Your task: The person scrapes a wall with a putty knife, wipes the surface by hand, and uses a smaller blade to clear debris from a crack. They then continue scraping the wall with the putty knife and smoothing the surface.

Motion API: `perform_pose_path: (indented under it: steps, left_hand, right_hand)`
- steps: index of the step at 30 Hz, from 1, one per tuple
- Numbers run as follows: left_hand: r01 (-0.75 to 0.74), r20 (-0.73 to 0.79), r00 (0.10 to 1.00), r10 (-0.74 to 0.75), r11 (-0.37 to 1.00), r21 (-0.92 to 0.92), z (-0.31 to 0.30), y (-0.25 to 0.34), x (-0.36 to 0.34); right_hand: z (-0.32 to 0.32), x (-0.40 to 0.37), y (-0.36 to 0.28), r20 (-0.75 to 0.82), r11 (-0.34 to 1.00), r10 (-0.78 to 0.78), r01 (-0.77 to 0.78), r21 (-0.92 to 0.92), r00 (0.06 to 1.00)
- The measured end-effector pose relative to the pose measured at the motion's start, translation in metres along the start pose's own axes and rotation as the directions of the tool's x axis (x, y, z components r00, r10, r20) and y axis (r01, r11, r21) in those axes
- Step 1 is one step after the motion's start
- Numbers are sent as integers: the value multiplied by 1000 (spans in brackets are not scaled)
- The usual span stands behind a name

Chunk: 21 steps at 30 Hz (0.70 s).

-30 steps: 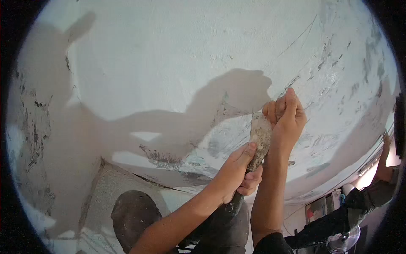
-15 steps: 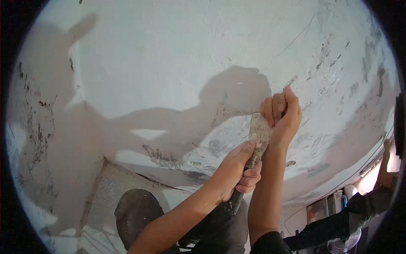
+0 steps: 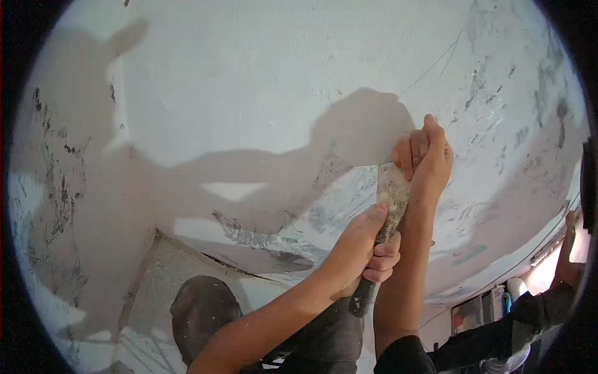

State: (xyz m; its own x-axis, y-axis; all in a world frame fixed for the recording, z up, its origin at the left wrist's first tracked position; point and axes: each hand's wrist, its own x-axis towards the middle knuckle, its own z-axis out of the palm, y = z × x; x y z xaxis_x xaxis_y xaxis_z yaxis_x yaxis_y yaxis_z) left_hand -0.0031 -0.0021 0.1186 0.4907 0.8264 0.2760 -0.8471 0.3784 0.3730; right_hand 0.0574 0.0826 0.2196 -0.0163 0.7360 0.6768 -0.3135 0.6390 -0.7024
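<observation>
My left hand (image 3: 364, 246) is wrapped round the dark handle of a putty knife (image 3: 392, 196), its thumb lying on the lower blade. The broad metal blade is smeared with dried material and points up to the fingers of my other hand. My right hand (image 3: 428, 156) is closed beside the blade's upper corner, in front of the wall. Its fingers are curled, and whatever they hold is too small or hidden to make out. The pale wall (image 3: 249, 75) has rough dark patches and scratches around both hands.
My bent knee (image 3: 205, 318) is at the lower left, near a ledge (image 3: 168, 268) below the wall. Another person's bare arm (image 3: 565, 258) shows at the far right. Shelved items (image 3: 479, 311) stand at the lower right. Shadows fall across the wall.
Both hands and the putty knife have shifted slightly right in view. My right hand has moved up a little. A second thin scratch line now shows on the wall above it.
</observation>
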Motion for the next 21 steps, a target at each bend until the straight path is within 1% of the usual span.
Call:
perform_pose_path:
  steps: [1, 3, 5, 6, 7, 9, 10, 11, 12, 13, 15, 17, 19, 20, 21]
  left_hand:
    - [-13, -6, 1000, 13, 1000, -23, 4, -1, 0]
    - [-26, -11, 1000, 26, 999, -45, 13, 2, 5]
    - [-52, 10, 999, 51, 980, 191, 29, 16, 22]
    - [-79, 89, 994, 66, 985, 153, 46, 20, 33]
    - [-79, 100, 993, 64, 985, 153, 63, 22, 42]
    - [-91, 211, 976, 54, 981, 171, 90, 26, 54]
    - [-91, 215, 975, 52, 980, 178, 95, 25, 53]
    - [-102, 276, 960, 46, 976, 192, 98, 20, 51]
    - [-111, 333, 942, 38, 973, 204, 98, 13, 47]
    - [-106, 327, 944, 31, 972, 212, 93, 6, 42]
    - [-26, 188, 982, -27, 961, 274, 65, -6, 26]
    - [25, -23, 1000, -19, 949, 314, 30, -16, 10]
    - [28, -118, 993, 18, 927, 375, -5, -16, -4]
    - [38, -128, 992, 13, 920, 391, -20, -15, -8]
    - [57, -184, 983, 29, 893, 446, -36, -12, -10]
  right_hand:
    - [0, 2, -1, -1, 1000, -3, 3, -3, 1000]
    - [5, 6, -2, -148, 981, -100, 73, -182, 984]
    - [8, 25, -36, -205, 974, -217, 199, -106, 954]
    - [3, 43, -51, -123, 971, -237, 231, -54, 964]
    - [4, 56, -69, -49, 965, -262, 262, -1, 964]
    - [8, 69, -105, -7, 929, -370, 370, -24, 929]
    - [8, 69, -121, 15, 925, -380, 380, 10, 925]
    - [4, 64, -132, 36, 922, -386, 385, 43, 922]
    - [2, 50, -133, 43, 913, -408, 406, 47, 912]
    - [-9, 38, -128, 34, 912, -409, 407, 52, 912]
    - [-40, 13, -99, 80, 941, -339, 337, 31, 937]
    - [-44, -31, -59, -105, 916, -378, 354, -189, 920]
    - [-67, -71, -10, -55, 917, -312, 285, -280, 948]
    - [-70, -91, 8, -73, 938, -249, 221, -267, 966]
    - [-66, -103, 23, -90, 954, -187, 159, -253, 978]
